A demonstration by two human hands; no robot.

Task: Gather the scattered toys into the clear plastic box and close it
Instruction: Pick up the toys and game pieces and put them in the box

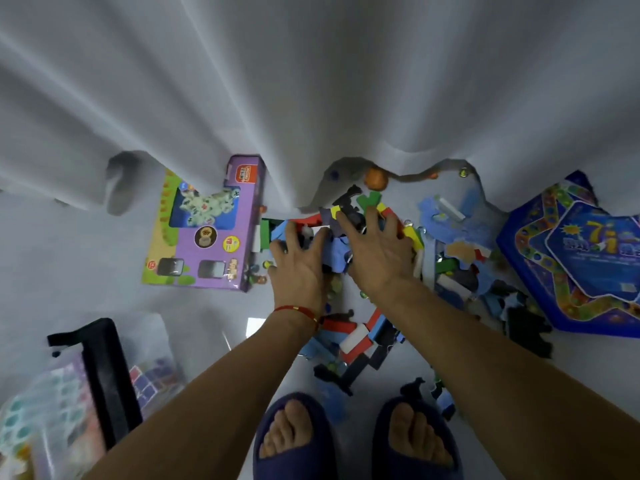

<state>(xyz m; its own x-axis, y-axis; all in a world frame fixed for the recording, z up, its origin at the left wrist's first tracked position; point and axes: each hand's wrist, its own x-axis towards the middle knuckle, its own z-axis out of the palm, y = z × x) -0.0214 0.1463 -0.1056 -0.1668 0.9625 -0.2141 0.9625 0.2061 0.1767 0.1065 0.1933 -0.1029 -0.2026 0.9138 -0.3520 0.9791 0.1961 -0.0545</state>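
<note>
On floor: two hands (300,261) (375,252), two game boxes (204,230) (581,261).

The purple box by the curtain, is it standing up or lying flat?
Lying flat. The purple box rests on the floor with its printed front facing up, its top end tucked under the curtain.

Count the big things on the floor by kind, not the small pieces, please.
Purple game box: 1
Blue game box: 1
Clear plastic box: 1
Orange ball: 1
Slippers: 2
Total: 6
</note>
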